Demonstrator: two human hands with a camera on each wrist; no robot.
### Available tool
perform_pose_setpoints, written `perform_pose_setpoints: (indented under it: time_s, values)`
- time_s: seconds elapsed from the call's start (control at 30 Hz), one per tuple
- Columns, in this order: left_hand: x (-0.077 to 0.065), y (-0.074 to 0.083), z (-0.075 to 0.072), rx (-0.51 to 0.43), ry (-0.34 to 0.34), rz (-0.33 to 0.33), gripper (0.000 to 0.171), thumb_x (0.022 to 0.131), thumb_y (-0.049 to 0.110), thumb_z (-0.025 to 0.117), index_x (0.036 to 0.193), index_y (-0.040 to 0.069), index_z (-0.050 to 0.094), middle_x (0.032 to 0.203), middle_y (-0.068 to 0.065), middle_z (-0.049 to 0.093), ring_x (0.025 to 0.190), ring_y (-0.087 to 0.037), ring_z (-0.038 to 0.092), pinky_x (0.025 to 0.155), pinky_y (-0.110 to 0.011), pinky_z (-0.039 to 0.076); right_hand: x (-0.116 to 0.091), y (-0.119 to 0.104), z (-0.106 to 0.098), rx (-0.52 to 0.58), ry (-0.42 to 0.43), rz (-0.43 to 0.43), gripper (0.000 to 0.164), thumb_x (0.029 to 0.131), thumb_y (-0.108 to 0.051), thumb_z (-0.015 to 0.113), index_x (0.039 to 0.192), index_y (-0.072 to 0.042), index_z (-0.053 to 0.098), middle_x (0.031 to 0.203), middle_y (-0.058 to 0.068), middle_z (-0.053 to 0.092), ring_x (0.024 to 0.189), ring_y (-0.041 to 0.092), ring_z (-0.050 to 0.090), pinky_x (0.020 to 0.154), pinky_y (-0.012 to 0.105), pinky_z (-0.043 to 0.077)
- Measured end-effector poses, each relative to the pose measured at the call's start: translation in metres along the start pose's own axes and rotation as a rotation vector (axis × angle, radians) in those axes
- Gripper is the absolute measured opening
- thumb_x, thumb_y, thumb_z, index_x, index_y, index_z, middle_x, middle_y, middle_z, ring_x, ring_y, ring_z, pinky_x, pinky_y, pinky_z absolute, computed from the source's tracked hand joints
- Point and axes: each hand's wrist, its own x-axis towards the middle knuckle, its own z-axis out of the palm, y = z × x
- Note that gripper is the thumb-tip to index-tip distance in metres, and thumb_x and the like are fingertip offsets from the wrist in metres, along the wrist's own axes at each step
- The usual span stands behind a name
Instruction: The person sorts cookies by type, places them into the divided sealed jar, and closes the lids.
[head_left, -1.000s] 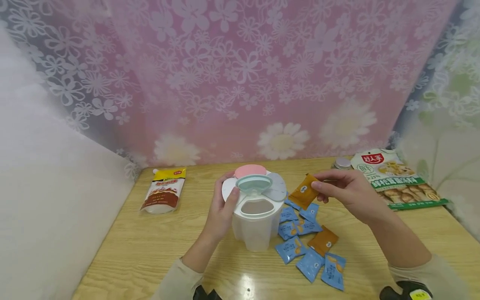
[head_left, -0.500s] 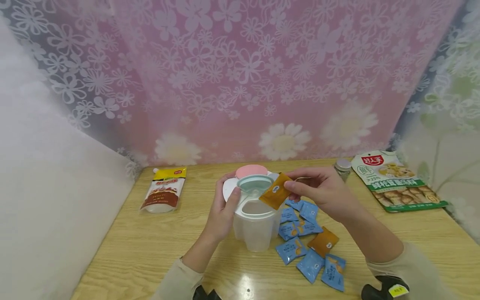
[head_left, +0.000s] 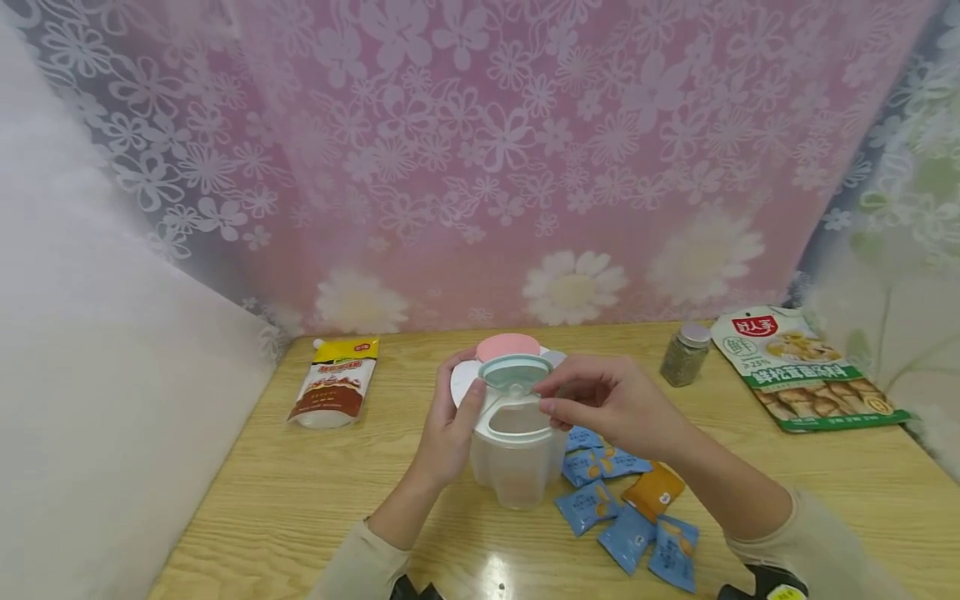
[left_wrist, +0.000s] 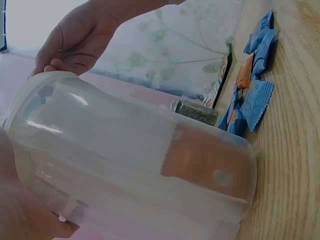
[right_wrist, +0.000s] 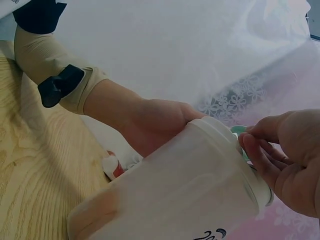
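A translucent storage container (head_left: 519, 479) with a white top stands on the table. Its mint-green flip cap (head_left: 517, 371) is raised beside an oval opening, and a pink cap (head_left: 507, 344) lies behind. My left hand (head_left: 450, 425) grips the container's upper left side, thumb over the rim. Right at the opening, my right hand (head_left: 611, 408) has its fingers bent with nothing visible between them; contact with the lid is unclear. Through the wall, the left wrist view shows an orange-brown packet (left_wrist: 205, 157) at the container's bottom. Several blue packets (head_left: 588, 506) and another orange-brown packet (head_left: 655, 492) lie right of it.
A small glass jar (head_left: 684, 358) with a pale cap stands back right. Beside it lies a green-and-white pouch (head_left: 806, 371) picturing mushrooms. A yellow, white and brown spouted pouch (head_left: 333, 387) is at the back left. Flowered cloth (head_left: 570, 167) hangs behind the wooden table (head_left: 262, 517).
My right hand has moved left to the container's opening and let go of the orange-brown packet, which now lies inside. The left hand keeps its grip. The small jar is uncovered.
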Motion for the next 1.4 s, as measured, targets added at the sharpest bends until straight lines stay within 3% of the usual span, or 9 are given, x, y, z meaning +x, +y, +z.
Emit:
perform_pose_setpoints:
  time_s: [0.27,0.47,0.67,1.03,1.3,1.4]
  values:
    - [0.0,0.002,0.001,0.008,0.005,0.004,0.042,0.107,0.02,0.041,0.146,0.009,0.031,0.13,-0.018,0.053,0.111,-0.013,0.058,0.094,-0.026,0.051,-0.001,0.001,-0.005,0.01,-0.025,0.056,0.019,0.093,-0.001,0.066,0.112,0.001,0.069,0.09,0.007,0.068,0.071,0.023,0.068,0.064,0.036,0.06]
    - [0.0,0.0,0.0,0.019,0.006,0.004,0.042,0.107,0.019,0.042,0.146,0.007,0.031,0.132,-0.019,0.052,0.112,-0.012,0.057,0.096,-0.025,0.05,-0.009,0.003,-0.017,0.072,-0.015,0.163,0.023,0.094,-0.004,0.067,0.117,0.001,0.067,0.101,0.006,0.067,0.074,0.022,0.069,0.066,0.036,0.06]
    - [0.0,0.001,0.0,0.025,0.013,-0.001,0.042,0.107,0.019,0.041,0.146,0.007,0.031,0.132,-0.019,0.053,0.113,-0.012,0.057,0.096,-0.025,0.05,-0.024,0.008,-0.029,0.121,-0.001,0.197,0.03,0.094,0.0,0.065,0.124,0.002,0.062,0.111,0.008,0.063,0.072,0.017,0.066,0.066,0.037,0.059]
    - [0.0,0.002,0.002,0.015,0.028,-0.001,0.041,0.107,0.019,0.041,0.145,0.007,0.032,0.131,-0.019,0.052,0.111,-0.013,0.057,0.095,-0.026,0.05,-0.046,0.028,-0.053,0.105,-0.096,0.189,0.034,0.094,0.005,0.061,0.128,0.006,0.058,0.115,-0.001,0.064,0.073,0.018,0.064,0.066,0.037,0.059]
    - [0.001,0.002,0.001,0.018,0.022,0.006,0.041,0.107,0.02,0.041,0.146,0.008,0.032,0.131,-0.019,0.053,0.111,-0.014,0.058,0.094,-0.026,0.051,-0.067,0.05,-0.075,0.161,-0.254,0.181,0.039,0.094,0.011,0.057,0.132,0.002,0.057,0.112,0.001,0.066,0.081,0.017,0.069,0.069,0.034,0.059]
    - [0.001,0.002,0.002,0.014,0.014,0.011,0.041,0.107,0.02,0.041,0.146,0.008,0.031,0.132,-0.019,0.052,0.112,-0.014,0.057,0.095,-0.026,0.051,-0.077,0.059,-0.081,0.173,-0.272,0.177,0.04,0.094,0.013,0.056,0.132,0.003,0.057,0.112,0.0,0.068,0.084,0.017,0.07,0.069,0.034,0.059]
